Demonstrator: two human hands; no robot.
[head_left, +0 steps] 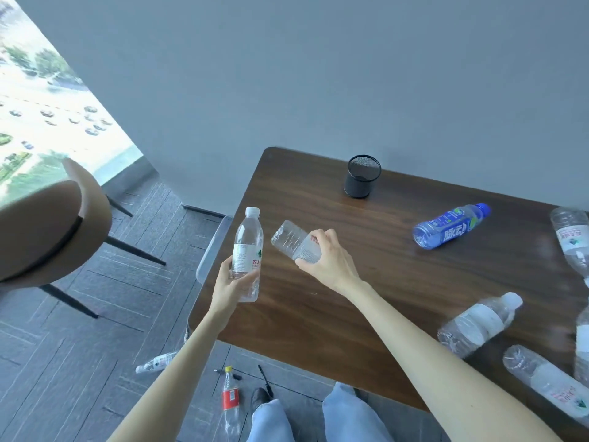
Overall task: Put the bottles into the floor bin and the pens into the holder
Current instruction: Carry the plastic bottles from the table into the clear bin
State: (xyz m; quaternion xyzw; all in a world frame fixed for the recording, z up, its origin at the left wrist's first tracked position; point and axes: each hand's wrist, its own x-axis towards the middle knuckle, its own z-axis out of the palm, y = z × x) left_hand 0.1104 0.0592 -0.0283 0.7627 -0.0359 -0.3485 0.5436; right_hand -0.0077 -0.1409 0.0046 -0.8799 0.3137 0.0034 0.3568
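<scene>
My left hand [230, 283] holds a clear bottle with a white cap [247, 247] upright over the table's left edge. My right hand [328, 260] grips a second clear bottle [291, 240], tilted with its base pointing up and left. The black mesh pen holder [362, 176] stands at the back of the wooden table [366, 282]. A blue bottle [451, 225] lies near it, and several clear bottles [481, 322] lie at the table's right. On the floor lie a red-label bottle [230, 398], a clear bottle [156, 362] and two black pens [227, 374] [265, 380].
A translucent bin [211, 248] stands on the floor against the table's left edge, mostly hidden. A brown chair [54, 224] stands to the left, in front of a window. My legs in jeans [318, 419] show at the bottom. A grey wall is behind the table.
</scene>
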